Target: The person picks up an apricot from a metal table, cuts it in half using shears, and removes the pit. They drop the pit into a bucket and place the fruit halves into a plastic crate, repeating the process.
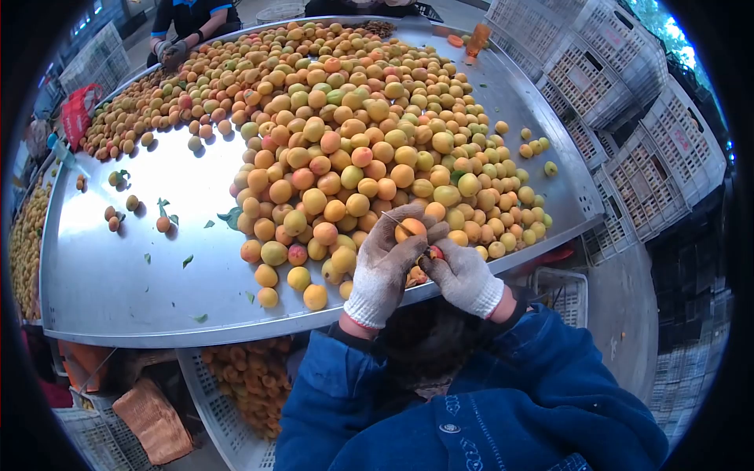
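Both my hands wear white gloves with stained fingers and meet at the front edge of the metal table [141, 314]. My left hand [385, 263] is closed around an orange apricot [410, 229]; a thin pointed thing sticks out beside it. My right hand [462, 275] is close against the left, fingers pinched near a small red item [435, 253] that I cannot make out clearly. Just beyond my hands lies a large heap of yellow and orange apricots [338, 149].
White crates [667, 149] are stacked at the right. A crate of orange fruit halves [224, 416] stands below the table edge. Across the table are a co-worker's gloved hands [171, 53]. An orange cup [477, 41] stands at the far side. Leaves and loose apricots lie at left.
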Motion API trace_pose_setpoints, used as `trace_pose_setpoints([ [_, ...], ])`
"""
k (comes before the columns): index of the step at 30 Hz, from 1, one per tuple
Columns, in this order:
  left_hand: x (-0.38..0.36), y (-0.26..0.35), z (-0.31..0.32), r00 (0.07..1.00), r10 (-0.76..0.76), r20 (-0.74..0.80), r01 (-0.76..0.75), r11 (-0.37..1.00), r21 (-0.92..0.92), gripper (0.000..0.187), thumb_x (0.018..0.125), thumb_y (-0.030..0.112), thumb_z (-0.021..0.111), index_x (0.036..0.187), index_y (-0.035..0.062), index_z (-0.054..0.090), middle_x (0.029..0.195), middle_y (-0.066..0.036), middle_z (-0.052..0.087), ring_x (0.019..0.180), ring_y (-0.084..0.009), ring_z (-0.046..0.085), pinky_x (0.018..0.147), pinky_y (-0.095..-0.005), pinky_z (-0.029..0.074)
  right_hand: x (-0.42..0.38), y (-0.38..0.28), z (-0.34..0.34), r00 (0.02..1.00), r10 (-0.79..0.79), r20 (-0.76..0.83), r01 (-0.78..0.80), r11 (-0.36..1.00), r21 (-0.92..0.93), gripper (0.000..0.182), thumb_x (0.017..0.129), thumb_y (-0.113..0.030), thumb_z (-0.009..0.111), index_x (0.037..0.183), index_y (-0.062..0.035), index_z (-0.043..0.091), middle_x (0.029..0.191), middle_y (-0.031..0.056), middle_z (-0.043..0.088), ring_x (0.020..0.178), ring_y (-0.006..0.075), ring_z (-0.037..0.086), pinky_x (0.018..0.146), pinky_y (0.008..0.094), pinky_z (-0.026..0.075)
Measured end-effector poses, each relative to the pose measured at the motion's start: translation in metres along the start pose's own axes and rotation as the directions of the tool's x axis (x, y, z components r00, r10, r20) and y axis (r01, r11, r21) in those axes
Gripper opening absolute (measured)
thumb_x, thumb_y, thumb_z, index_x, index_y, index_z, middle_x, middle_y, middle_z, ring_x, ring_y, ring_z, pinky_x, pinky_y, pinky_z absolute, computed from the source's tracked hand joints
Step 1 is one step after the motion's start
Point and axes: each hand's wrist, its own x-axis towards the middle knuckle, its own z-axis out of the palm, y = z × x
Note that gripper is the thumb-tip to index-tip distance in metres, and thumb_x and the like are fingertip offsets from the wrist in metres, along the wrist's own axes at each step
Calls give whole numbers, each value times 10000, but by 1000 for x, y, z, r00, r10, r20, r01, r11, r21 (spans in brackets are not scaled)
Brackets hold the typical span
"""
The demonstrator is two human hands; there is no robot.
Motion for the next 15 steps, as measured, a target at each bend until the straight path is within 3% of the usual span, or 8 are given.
trace_pose_setpoints([
  [1,1,-1,-2,1000,0,0,0,1000,-1,397,894,40,575,1270,-27,467,1170,-156,573,1091,-258,619,966,-347,488,1,-2,-1,1000,0,0,0,1000,-1,361,911,-270,613,1162,-27,523,846,180,672,732,394,658,626,434,517],
  [3,3,-4,-7,993,118,32,-122,979,165,438,846,15,599,1265,-17,477,1179,-142,567,1055,-203,608,944,-313,483,2,-9,-4,986,-36,-163,15,991,-130,473,873,-264,648,1266,-61,479,839,179,669,733,386,660,638,434,526],
  [7,4,-1,-11,999,50,9,-51,988,146,517,800,-8,602,1295,-25,455,1181,-138,570,1117,-226,595,943,-305,499,7,-22,-16,986,-51,-160,28,989,-143,622,835,-252,681,1374,-99,411,860,190,668,739,390,657,646,441,533],
  [10,4,-1,-14,999,-30,-21,34,972,232,515,800,-13,584,1298,-27,453,1178,-124,564,1032,-192,610,905,-279,512,16,-13,-12,992,-114,-52,107,987,-120,654,851,-192,659,1430,-116,365,868,194,665,753,387,665,645,432,536],
  [12,2,1,-17,985,-150,-88,156,985,73,417,858,25,571,1263,-17,483,1157,-101,557,1016,-149,582,873,-258,492,23,-5,1,967,-175,-183,214,952,219,599,886,-134,605,1434,-119,364,761,127,642,599,283,651,530,353,506],
  [13,1,1,-16,985,-149,-92,156,985,75,417,858,25,571,1263,-17,483,1157,-101,557,1016,-149,582,873,-258,492,21,-4,-2,967,-176,-182,215,951,224,599,886,-134,605,1434,-119,364,761,127,642,599,283,651,530,353,506],
  [14,1,-2,-14,989,-104,-105,105,994,6,405,868,33,565,1261,-19,483,1151,-103,556,995,-156,594,853,-254,499,19,-19,-13,995,95,-36,-67,878,474,567,901,-127,584,1428,-115,374,716,76,600,538,204,591,484,304,464],
  [15,2,-5,-11,991,-59,-119,52,997,-62,393,878,40,558,1259,-22,483,1144,-105,555,974,-163,606,834,-250,506,18,-28,-20,934,314,171,-348,682,643,536,917,-119,562,1422,-111,383,671,26,558,477,125,532,437,255,422],
])
